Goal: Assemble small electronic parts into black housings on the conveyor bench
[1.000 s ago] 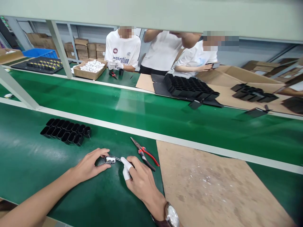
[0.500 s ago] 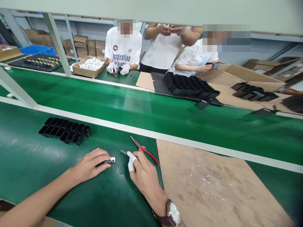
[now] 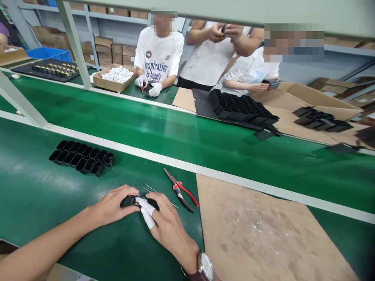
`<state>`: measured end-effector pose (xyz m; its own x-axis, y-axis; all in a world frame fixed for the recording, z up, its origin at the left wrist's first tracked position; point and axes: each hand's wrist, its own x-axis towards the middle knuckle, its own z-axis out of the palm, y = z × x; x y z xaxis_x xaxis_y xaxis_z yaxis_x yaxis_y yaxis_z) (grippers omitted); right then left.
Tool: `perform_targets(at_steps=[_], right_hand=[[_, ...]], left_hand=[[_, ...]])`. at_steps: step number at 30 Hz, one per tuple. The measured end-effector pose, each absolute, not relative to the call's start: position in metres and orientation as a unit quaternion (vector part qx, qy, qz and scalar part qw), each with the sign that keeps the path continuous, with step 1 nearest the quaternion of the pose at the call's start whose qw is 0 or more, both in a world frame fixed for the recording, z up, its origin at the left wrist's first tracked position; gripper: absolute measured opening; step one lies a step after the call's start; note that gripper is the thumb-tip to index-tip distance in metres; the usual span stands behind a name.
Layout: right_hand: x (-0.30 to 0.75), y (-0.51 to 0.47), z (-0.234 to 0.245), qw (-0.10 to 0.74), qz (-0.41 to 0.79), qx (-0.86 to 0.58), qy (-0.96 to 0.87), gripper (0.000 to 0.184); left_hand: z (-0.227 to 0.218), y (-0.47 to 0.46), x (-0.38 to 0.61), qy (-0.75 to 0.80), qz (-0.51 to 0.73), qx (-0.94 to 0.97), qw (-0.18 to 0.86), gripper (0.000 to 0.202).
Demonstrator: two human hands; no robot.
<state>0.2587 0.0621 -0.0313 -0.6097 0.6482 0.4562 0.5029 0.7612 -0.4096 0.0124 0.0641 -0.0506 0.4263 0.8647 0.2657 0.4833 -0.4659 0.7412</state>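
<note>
My left hand (image 3: 113, 206) grips a small black part with a shiny metal piece (image 3: 132, 201) and presses it against the green mat (image 3: 35, 195). My right hand (image 3: 166, 224), with a white cot on its index finger, pinches the same part from the right. Thin metal tweezers (image 3: 150, 189) lie on the mat just behind my right fingers. Red-and-black-handled pliers (image 3: 181, 190) lie a little further right, apart from both hands.
A cluster of black open housings (image 3: 82, 158) sits on the mat at the left. A brown board (image 3: 263, 230) covers the mat on the right. Beyond a white rail runs a green conveyor belt (image 3: 205, 144). Three people work across it beside black trays (image 3: 240, 107) and a box of white parts (image 3: 115, 80).
My right hand set the tweezers down on the mat and moved left onto the small part. My left hand stayed on the part.
</note>
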Motion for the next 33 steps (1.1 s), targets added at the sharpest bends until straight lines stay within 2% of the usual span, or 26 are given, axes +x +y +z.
perform_targets(at_steps=[8, 11, 16, 21, 25, 27, 28, 29, 31, 33], right_hand=[[0.257, 0.065, -0.030, 0.255, 0.103, -0.324, -0.905, 0.040], [0.256, 0.068, -0.032, 0.276, 0.142, -0.313, -0.898, 0.043], [0.258, 0.069, -0.040, 0.360, 0.165, -0.318, -0.861, 0.044], [0.259, 0.063, -0.043, 0.340, 0.115, -0.323, -0.876, 0.033], [0.259, 0.060, -0.043, 0.349, 0.147, -0.330, -0.865, 0.037], [0.260, 0.060, -0.043, 0.365, 0.160, -0.335, -0.854, 0.038], [0.260, 0.060, -0.044, 0.367, 0.158, -0.336, -0.853, 0.038], [0.261, 0.060, -0.045, 0.366, 0.152, -0.335, -0.855, 0.037], [0.262, 0.059, -0.046, 0.362, 0.133, -0.326, -0.863, 0.034], [0.262, 0.058, -0.047, 0.362, 0.118, -0.322, -0.867, 0.032]], left_hand=[[-0.055, 0.063, 0.012, 0.411, 0.331, 0.801, 0.283, 0.034], [-0.053, 0.062, 0.012, 0.419, 0.326, 0.796, 0.291, 0.034], [-0.051, 0.060, 0.012, 0.434, 0.312, 0.788, 0.305, 0.033], [-0.054, 0.060, 0.014, 0.443, 0.304, 0.785, 0.307, 0.028], [-0.033, 0.064, 0.012, 0.443, 0.284, 0.803, 0.279, 0.039], [-0.010, 0.055, 0.007, 0.433, 0.284, 0.815, 0.260, 0.034], [0.001, 0.045, 0.004, 0.427, 0.290, 0.815, 0.263, 0.023], [0.012, 0.032, 0.000, 0.423, 0.298, 0.807, 0.284, 0.009], [0.026, -0.002, -0.005, 0.409, 0.289, 0.766, 0.403, 0.011], [0.029, -0.039, -0.008, 0.411, 0.278, 0.652, 0.574, 0.015]])
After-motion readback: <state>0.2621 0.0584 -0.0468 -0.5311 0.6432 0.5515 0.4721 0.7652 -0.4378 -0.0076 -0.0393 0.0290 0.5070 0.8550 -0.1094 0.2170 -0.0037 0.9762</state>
